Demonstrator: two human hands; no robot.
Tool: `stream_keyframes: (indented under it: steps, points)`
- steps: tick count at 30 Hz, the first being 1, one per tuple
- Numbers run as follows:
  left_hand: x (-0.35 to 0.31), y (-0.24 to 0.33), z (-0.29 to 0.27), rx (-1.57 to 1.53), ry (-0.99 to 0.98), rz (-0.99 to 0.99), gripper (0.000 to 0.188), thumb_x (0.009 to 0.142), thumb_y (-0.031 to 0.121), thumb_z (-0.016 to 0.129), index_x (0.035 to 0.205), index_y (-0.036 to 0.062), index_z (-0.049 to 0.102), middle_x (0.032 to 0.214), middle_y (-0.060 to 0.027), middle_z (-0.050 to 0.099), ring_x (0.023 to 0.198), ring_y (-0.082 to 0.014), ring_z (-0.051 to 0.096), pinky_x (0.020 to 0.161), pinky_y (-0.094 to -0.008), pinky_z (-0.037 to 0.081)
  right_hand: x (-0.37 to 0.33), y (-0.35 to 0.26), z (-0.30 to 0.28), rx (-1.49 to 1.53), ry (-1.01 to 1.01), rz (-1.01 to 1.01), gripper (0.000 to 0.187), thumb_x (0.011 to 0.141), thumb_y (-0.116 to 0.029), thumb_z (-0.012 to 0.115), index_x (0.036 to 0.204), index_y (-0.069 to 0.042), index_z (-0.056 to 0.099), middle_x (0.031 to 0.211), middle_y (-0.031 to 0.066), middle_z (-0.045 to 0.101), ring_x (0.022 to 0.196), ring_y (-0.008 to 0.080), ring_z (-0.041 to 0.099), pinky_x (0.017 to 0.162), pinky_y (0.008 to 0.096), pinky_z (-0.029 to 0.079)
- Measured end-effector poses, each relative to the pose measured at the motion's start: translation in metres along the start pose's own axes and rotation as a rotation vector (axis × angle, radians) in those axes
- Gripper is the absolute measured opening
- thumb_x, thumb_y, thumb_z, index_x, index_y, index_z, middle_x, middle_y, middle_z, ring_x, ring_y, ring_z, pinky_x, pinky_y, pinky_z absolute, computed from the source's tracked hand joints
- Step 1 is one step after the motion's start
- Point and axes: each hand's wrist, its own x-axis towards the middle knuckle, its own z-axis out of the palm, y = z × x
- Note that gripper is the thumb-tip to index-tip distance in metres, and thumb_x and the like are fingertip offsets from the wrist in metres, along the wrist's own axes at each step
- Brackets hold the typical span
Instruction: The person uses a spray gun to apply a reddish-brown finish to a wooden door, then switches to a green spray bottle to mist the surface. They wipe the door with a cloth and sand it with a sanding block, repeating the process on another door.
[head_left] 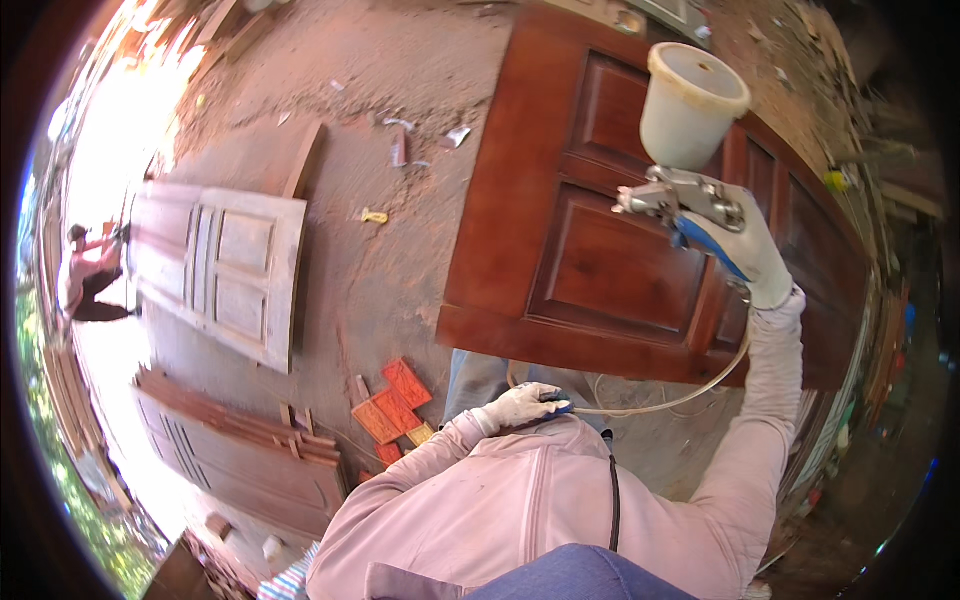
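My right hand (755,245), in a white glove with a blue palm, is raised and closed round the handle of a metal spray gun (655,200). An off-white paint cup (685,125) sits on top of the gun, whose nozzle points left. Below them lies a glossy red-brown panelled door (610,265); the gun is held above it. From the gun's handle a pale hose (700,392) curves down to my left hand (520,408). That gloved hand is at my waist, its fingers curled round the hose, their tips partly hidden.
A greyish, unpainted-looking panelled door (240,260) lies to the left, with another person (90,275) crouching at its far end. Orange-red carved wooden pieces (398,405) lie on the ground near my left elbow. A brown door (240,460) with long strips on it lies at lower left.
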Motion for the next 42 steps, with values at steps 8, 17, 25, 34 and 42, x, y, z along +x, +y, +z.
stream_keyframes:
  steps: [8, 17, 25, 34, 42]
  points:
    - [0.036, -0.01, 0.015, 0.099, -0.056, 0.297, 0.056, 0.097, 0.034, 0.055, 0.144, 0.0109, 0.034, 0.129, -0.015, 0.056, 0.116, -0.0276, 0.056, 0.099, -0.0369, 0.044, -0.066, 0.065, 0.064, 0.198, 0.545, -0.446, 0.036, 0.092, -0.006, 0.061, 0.127, -0.003, 0.057, 0.131, 0.0075, 0.059, 0.117, 0.017, 0.059, 0.095, 0.0268, 0.049]
    - [0.066, 0.066, 0.088, -0.607, -0.463, 0.212, 0.08, 0.094, 0.048, 0.055, 0.152, 0.0216, 0.007, 0.137, -0.0107, 0.045, 0.12, -0.0259, 0.051, 0.098, -0.0457, 0.047, -0.242, 0.211, 0.19, -0.344, 1.235, -0.011, 0.048, 0.09, -0.019, 0.062, 0.136, -0.019, 0.05, 0.123, 0.0134, 0.056, 0.115, 0.0324, 0.056, 0.093, 0.0431, 0.047]
    - [0.116, 0.031, 0.244, -0.144, -0.398, 0.219, 0.032, 0.098, 0.021, 0.054, 0.129, 0.0119, 0.047, 0.113, -0.0063, 0.054, 0.101, -0.0163, 0.057, 0.084, -0.0309, 0.05, -0.369, 0.28, 0.244, -0.359, 1.484, 0.255, 0.058, 0.077, -0.016, 0.064, 0.132, -0.017, 0.05, 0.12, 0.0164, 0.046, 0.113, 0.0378, 0.046, 0.093, 0.0487, 0.04]
    - [0.167, 0.088, 0.444, -0.153, -0.28, -0.204, 0.028, 0.094, 0.034, 0.058, 0.103, 0.0076, 0.06, 0.071, -0.0029, 0.056, 0.069, -0.0203, 0.063, 0.066, -0.0365, 0.056, -0.549, 0.372, 0.274, -0.158, 1.511, 0.394, 0.054, 0.087, -0.029, 0.063, 0.135, -0.011, 0.047, 0.113, 0.0192, 0.057, 0.09, 0.0373, 0.062, 0.073, 0.0446, 0.051]
    - [0.253, 0.119, 0.542, -0.2, -0.257, -0.229, 0.033, 0.09, 0.035, 0.062, 0.113, 0.0129, 0.054, 0.098, -0.0067, 0.061, 0.082, -0.0276, 0.065, 0.062, -0.0482, 0.057, -0.632, 0.429, 0.211, -0.168, 1.658, 0.226, 0.049, 0.084, -0.013, 0.066, 0.129, -0.001, 0.05, 0.1, 0.0143, 0.068, 0.087, 0.0311, 0.068, 0.069, 0.0388, 0.054]
